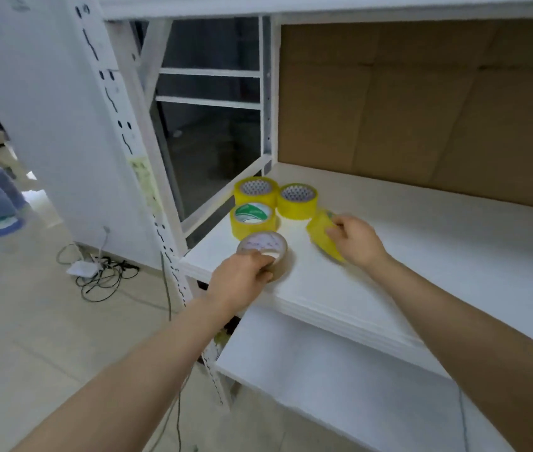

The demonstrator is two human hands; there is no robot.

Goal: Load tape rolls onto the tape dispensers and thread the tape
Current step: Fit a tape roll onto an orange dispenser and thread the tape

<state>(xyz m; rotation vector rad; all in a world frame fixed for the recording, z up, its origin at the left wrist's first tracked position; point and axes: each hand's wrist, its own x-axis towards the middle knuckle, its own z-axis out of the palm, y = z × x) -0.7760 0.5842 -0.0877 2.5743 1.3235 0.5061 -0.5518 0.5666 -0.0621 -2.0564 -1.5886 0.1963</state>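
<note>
A brown tape roll (263,251) is gripped by the left hand (242,278) and a tilted yellow roll (324,236) by the right hand (358,241) on the white shelf (389,265), apparently for carrying to dispensers, none visible, while three yellow rolls (268,203) are left clustered behind.

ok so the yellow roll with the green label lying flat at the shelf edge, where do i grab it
Probably by its outer wall, from above. The yellow roll with the green label lies flat on the shelf, core facing up. Two yellow rolls crowd it behind and the brown roll in front, so pinch its left and right sides.
</note>
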